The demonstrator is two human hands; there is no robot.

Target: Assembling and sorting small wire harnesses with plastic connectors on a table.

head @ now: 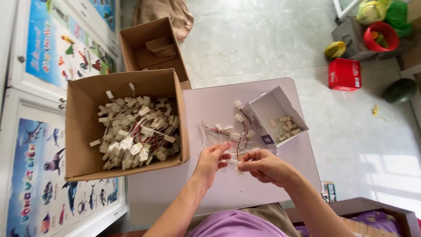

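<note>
My left hand (212, 160) and my right hand (263, 166) meet over a small pale table (201, 109). Both pinch the same small white plastic connector (233, 163) with thin red and white wires running up from it. A loose bundle of wired connectors (228, 131) lies on the table just beyond my fingers. A small white box (267, 107) with several little cream connector housings (287, 127) sits right of the bundle. A large cardboard box (83, 131) on the left is heaped with finished wired connectors (136, 131).
A second cardboard box (151, 44) stands behind the large one. On the tiled floor to the right are a red box (344, 74), a red bowl (380, 36), a yellow fruit (334, 50) and a dark melon (399, 90). White cabinets with picture posters (44, 175) line the left.
</note>
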